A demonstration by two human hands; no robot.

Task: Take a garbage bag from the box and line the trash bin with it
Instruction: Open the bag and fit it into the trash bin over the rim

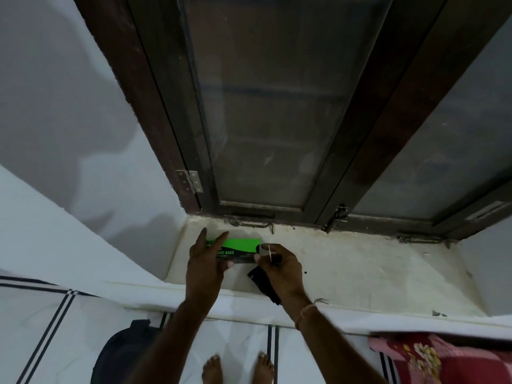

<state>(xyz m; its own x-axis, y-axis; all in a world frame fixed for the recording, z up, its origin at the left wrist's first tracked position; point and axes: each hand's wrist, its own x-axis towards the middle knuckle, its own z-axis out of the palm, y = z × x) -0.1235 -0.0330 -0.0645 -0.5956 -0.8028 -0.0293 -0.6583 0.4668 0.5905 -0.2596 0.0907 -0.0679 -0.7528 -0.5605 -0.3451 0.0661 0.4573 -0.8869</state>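
- Garbage bag [263, 284]: black, folded, gripped by curled right hand [279, 268].
- Box [243, 245]: green, near left end of window sill [360, 270]; left hand [205, 263] rests across it, fingers straight.

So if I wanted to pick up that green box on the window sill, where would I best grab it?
The green box lies flat and lengthwise along the sill. So it is probably best gripped across its narrow width near the middle, coming from above on the near side: thumb on the near long edge, fingers on the far one. The left hand rests across its left part.
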